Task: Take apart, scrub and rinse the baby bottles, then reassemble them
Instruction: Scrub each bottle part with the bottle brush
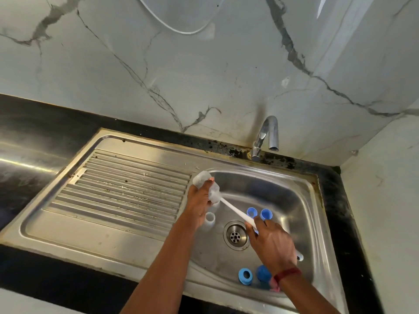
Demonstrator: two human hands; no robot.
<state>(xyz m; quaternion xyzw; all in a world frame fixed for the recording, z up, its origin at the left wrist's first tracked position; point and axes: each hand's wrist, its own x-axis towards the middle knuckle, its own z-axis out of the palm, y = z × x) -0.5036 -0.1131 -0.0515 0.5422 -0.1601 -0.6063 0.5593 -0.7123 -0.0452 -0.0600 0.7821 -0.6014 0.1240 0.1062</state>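
Both bare forearms are extended from the near edge and are angled toward each other. The left grip (199, 206) is held farther and to the left, its back turned upward, its fingers curled round a clear plastic baby bottle (201, 178). The right grip (273, 244) is held nearer and to the right, knuckles up, its fingers closed round a long white plastic brush handle (235, 210).
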